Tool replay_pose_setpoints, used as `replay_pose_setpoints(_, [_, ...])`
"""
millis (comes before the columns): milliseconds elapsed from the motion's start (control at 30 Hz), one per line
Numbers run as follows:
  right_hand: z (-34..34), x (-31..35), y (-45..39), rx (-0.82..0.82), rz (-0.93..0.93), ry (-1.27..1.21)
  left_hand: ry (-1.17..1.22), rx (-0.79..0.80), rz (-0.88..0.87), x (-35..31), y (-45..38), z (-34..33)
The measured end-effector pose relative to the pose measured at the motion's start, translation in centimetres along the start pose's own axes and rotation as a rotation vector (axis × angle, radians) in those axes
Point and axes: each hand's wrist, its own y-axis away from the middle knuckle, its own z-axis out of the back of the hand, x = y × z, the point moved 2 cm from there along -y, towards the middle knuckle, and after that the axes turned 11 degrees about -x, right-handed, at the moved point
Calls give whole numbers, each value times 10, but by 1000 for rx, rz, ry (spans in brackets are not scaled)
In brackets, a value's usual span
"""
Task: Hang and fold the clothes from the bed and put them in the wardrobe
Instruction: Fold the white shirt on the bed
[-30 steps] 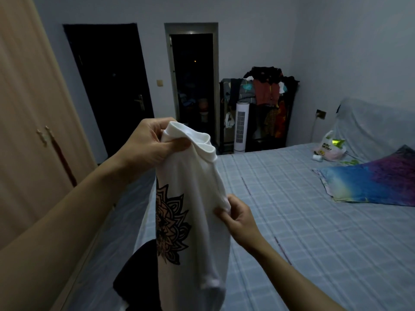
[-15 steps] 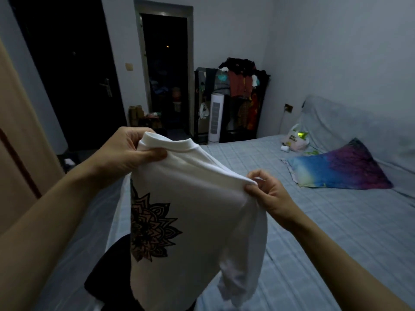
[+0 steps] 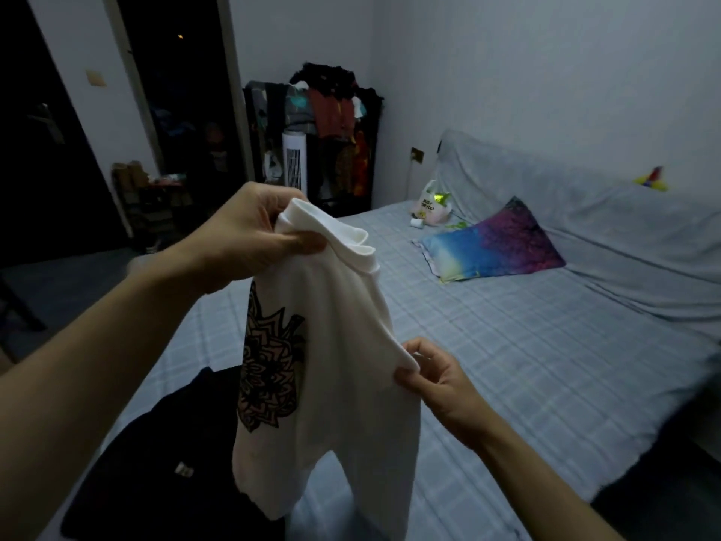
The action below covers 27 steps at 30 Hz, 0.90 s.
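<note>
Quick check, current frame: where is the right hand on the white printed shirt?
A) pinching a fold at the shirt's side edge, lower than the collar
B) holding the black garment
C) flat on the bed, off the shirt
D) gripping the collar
A: the right hand pinches the white shirt at its side edge, while the left hand grips the collar above.

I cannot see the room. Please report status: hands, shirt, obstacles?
Left hand grips white shirt at collar. Right hand pinches its shoulder edge. Shirt held above bed, black garment below. Nothing blocking.
</note>
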Motion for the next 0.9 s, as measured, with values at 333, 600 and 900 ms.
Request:
replay_pose_setpoints(333, [63,-8,10,172,96,-81,-158,-97,55,-41,-3,-91])
replay_pose_setpoints(600, [109,-8,18,212,69,-322,-184,-245,122,-62,13,-131])
replay_pose_setpoints(900, [121,-7,11,53,225,56,-128,-243,115,-69,20,-141])
